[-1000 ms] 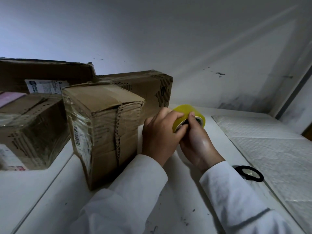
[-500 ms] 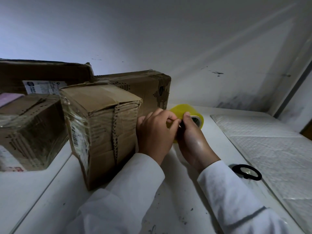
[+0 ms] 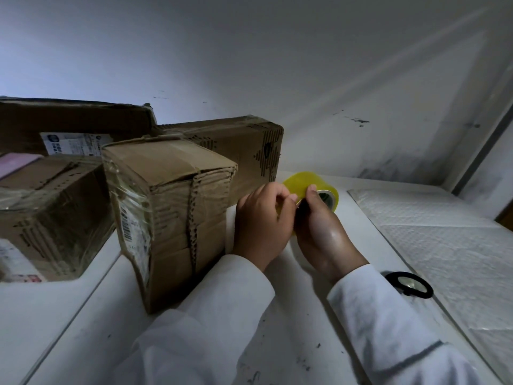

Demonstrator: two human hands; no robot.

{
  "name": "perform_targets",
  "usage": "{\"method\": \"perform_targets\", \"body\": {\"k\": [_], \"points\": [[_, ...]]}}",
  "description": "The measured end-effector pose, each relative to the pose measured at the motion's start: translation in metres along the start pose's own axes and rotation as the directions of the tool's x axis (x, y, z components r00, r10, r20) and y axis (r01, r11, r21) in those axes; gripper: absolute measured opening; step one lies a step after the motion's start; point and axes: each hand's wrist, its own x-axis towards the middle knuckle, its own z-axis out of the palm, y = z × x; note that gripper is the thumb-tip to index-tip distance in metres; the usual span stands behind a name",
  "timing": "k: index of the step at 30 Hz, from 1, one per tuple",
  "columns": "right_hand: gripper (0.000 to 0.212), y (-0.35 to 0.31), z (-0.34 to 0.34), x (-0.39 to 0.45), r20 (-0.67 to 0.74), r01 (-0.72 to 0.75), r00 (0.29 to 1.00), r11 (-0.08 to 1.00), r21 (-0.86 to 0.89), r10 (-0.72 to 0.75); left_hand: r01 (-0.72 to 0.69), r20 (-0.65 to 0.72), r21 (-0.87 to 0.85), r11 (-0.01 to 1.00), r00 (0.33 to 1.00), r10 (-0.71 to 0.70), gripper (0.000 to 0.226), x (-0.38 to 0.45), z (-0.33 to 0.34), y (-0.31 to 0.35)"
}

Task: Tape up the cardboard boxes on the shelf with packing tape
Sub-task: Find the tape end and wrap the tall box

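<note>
A yellow roll of packing tape is held just above the white shelf. My right hand grips the roll, thumb on its outer face. My left hand pinches at the roll's surface with thumb and fingertips; whether a free tape end is lifted I cannot tell. Just left of my hands stands a tall cardboard box with a torn, perforated front flap and a label under clear film on its left side.
Three more cardboard boxes lie behind and to the left: one with a black pattern, a long one with a white label, and a film-wrapped one. A black ring-shaped object lies at right beside a white padded sheet.
Both hands and the tape roll drifted slightly left toward the tall box. My left fingers shifted from lying over the roll to pinching at its surface.
</note>
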Motion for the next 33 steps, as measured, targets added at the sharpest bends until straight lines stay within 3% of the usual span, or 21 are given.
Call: {"method": "perform_targets", "body": {"k": [6, 10, 13, 16, 25, 30, 33], "points": [[0.05, -0.002, 0.003, 0.0, -0.014, 0.004, 1.0, 0.999, 0.05, -0.003, 0.048, 0.014, -0.07, 0.996, 0.999, -0.047, 0.033, 0.001, 0.0, 0.003], [0.045, -0.001, 0.005, -0.003, -0.002, 0.01, 1.0, 0.999, 0.049, -0.01, -0.03, -0.001, 0.094, 0.995, 1.0, 0.03, 0.024, 0.0, -0.002, 0.002], [0.046, 0.0, 0.007, -0.003, -0.018, 0.023, 1.0, 0.999, 0.024, -0.023, -0.021, -0.046, 0.25, 0.968, 0.998, 0.034, 0.01, -0.001, -0.003, 0.004], [0.048, 0.002, 0.007, -0.001, -0.03, 0.013, 0.999, 1.0, 0.001, -0.013, -0.002, -0.066, 0.292, 0.956, 0.998, 0.022, 0.009, 0.0, -0.005, 0.007], [0.043, -0.005, 0.005, -0.004, -0.01, -0.03, 0.999, 0.988, 0.15, 0.032, -0.125, -0.026, 0.261, 0.957, 0.99, 0.137, 0.019, -0.003, 0.0, 0.003], [0.042, -0.008, 0.003, 0.001, -0.006, -0.022, 1.0, 0.973, 0.232, 0.024, -0.081, -0.06, 0.056, 0.995, 0.995, 0.084, 0.019, -0.001, 0.0, 0.004], [0.045, -0.008, 0.005, -0.002, 0.022, -0.041, 0.999, 0.971, 0.236, 0.037, -0.074, -0.029, 0.064, 0.995, 0.997, 0.076, 0.025, 0.0, -0.001, 0.006]]}}
